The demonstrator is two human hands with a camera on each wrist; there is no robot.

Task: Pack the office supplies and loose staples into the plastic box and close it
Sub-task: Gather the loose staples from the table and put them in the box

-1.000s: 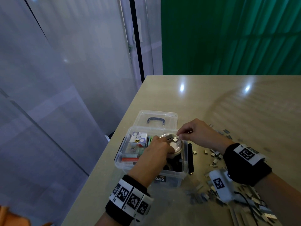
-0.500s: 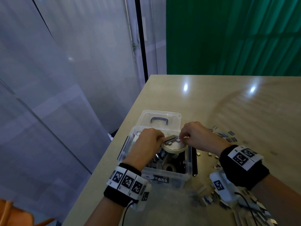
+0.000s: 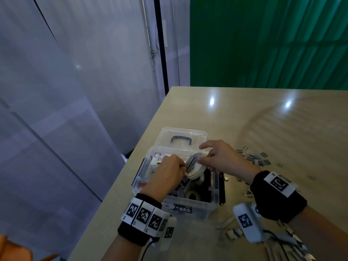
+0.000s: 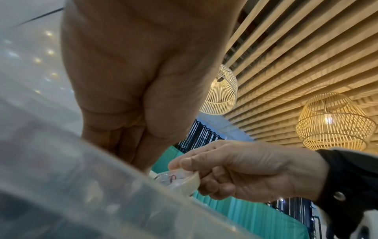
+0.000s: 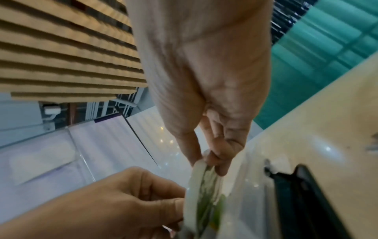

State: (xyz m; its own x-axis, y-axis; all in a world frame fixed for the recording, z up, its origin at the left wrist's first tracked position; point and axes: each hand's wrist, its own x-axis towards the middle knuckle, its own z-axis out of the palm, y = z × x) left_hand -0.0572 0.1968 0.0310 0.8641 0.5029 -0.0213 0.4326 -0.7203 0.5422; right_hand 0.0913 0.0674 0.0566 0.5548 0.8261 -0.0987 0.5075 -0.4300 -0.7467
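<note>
A clear plastic box (image 3: pixel 189 203) stands open at the table's left edge, its lid (image 3: pixel 183 133) with a blue handle lying flat behind it. Both hands hold a round clear case (image 3: pixel 195 167) tilted steeply over the box. My left hand (image 3: pixel 169 169) grips its left edge with curled fingers. My right hand (image 3: pixel 222 159) pinches its upper right rim. The left wrist view shows the right hand (image 4: pixel 241 169) on the case (image 4: pixel 184 179) beyond the box wall (image 4: pixel 81 194). In the right wrist view the case (image 5: pixel 204 186) is edge-on between the right hand (image 5: pixel 212 156) and the left hand (image 5: pixel 126 200).
Loose staples (image 3: pixel 254 158) lie scattered on the table right of the box, and more staple strips (image 3: pixel 232 232) lie near the right wrist. Small cartons (image 3: pixel 160 159) and tape rolls (image 3: pixel 192 194) fill the box. A black latch (image 3: pixel 223 187) hangs on its right side.
The round case lay flat over the box under my left hand; now both hands hold it and it has tipped up steeply. The view has shifted slightly.
</note>
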